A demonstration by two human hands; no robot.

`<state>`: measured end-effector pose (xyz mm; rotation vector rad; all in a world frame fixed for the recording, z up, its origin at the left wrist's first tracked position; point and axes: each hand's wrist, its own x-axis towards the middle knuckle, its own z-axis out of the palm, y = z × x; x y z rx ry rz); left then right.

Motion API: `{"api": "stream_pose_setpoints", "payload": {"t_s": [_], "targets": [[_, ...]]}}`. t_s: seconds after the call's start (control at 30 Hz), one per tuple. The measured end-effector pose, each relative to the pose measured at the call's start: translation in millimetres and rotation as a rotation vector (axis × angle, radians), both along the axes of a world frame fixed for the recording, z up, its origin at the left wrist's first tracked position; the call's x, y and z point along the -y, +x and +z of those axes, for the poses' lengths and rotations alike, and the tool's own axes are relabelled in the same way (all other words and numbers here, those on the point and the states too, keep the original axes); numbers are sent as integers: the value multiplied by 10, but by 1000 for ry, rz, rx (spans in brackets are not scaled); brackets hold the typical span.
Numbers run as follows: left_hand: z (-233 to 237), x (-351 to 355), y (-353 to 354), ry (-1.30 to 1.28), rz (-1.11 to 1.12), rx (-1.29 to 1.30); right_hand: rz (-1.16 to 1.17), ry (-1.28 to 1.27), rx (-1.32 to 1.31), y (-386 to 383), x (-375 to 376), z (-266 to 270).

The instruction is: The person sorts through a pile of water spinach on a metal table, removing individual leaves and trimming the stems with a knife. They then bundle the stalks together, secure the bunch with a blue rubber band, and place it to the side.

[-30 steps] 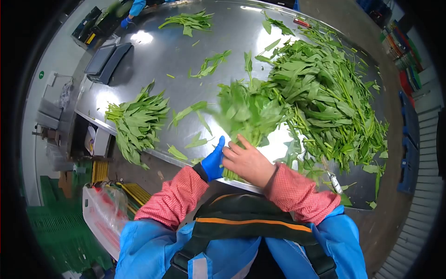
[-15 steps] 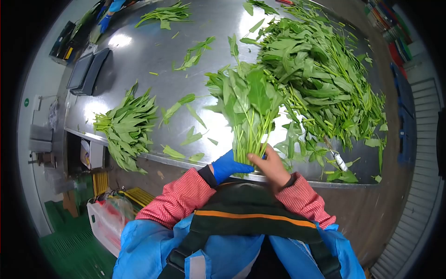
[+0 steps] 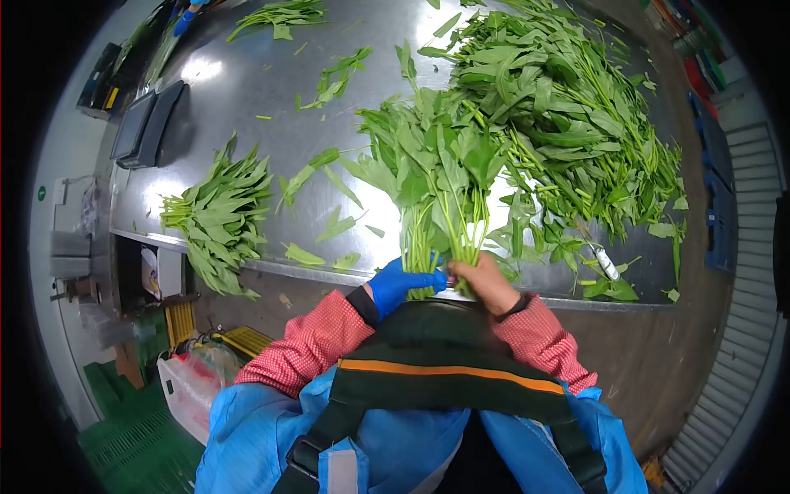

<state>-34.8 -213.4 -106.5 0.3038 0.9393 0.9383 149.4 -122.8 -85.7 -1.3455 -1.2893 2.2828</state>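
My left hand (image 3: 397, 285), in a blue glove, is wrapped round the stems of one part of a leafy green bunch (image 3: 424, 156). Bare and right beside it, my right hand (image 3: 484, 282) grips the other part of the stems. The leaves point away from me, and a narrow gap shows between the two groups of stems. A large heap of greens (image 3: 568, 123) lies just beyond to the right. On the left by the table edge rests a separate bunch (image 3: 222, 218). A white-handled tool (image 3: 607, 263) lies near the front edge at the right.
Loose leaves (image 3: 304, 177) are scattered over the metal table (image 3: 247, 107). A dark tray-like device (image 3: 148, 123) stands at the left edge. Another bunch (image 3: 280, 15) lies at the back. At the far upper left, another person's blue-gloved hand (image 3: 184, 21) shows. A white crate (image 3: 183, 395) stands below left.
The stems, held together before, are now parted into two groups, one in each hand. The leaves have spread wider. The camera view has shifted slightly.
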Motion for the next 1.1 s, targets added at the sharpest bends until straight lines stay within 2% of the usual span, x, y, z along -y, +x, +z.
{"api": "stream_pose_setpoints", "payload": {"t_s": [0.07,0.1,0.13,0.17,0.2,0.27,0.37,0.4,0.47,0.5,0.53,0.6,0.63,0.7,0.8,0.93,1.03,1.1], "targets": [[77,-9,-78,74,51,-51,-5,-6,-81,122,-147,34],[218,-46,-124,112,98,-76,-58,40,-157,165,-227,251],[301,-88,-181,152,146,-100,-56,232,-172,228,-361,504],[309,-128,-299,234,96,-163,-169,352,-161,286,-461,747],[309,-153,-320,217,147,-158,-312,414,-176,317,-551,934],[311,-192,-334,185,241,-148,-479,356,-467,300,-692,1038],[312,-223,-142,156,218,-4,-414,269,-255,27,-505,741],[299,-215,-84,140,214,48,-372,120,-327,-31,-372,448],[74,-172,-20,117,223,87,-225,-43,-171,-201,-117,185],[36,-141,36,83,255,89,-227,-37,-117,-287,2,175],[16,-120,71,49,286,89,-77,174,-100,-296,62,-7],[22,-97,91,26,259,198,-11,350,-57,-281,88,-153],[46,-98,92,15,246,253,116,512,134,-242,56,-117],[134,-105,70,-21,184,317,375,830,520,-141,-38,84],[216,-115,34,-56,84,347,498,1004,736,-146,-85,623],[217,-161,50,-9,30,324,162,986,510,-277,-85,860],[66,-128,69,46,-7,205,135,1027,566,-413,-208,420],[-28,-111,61,61,-20,159,70,838,367,-417,-327,-6]]}}
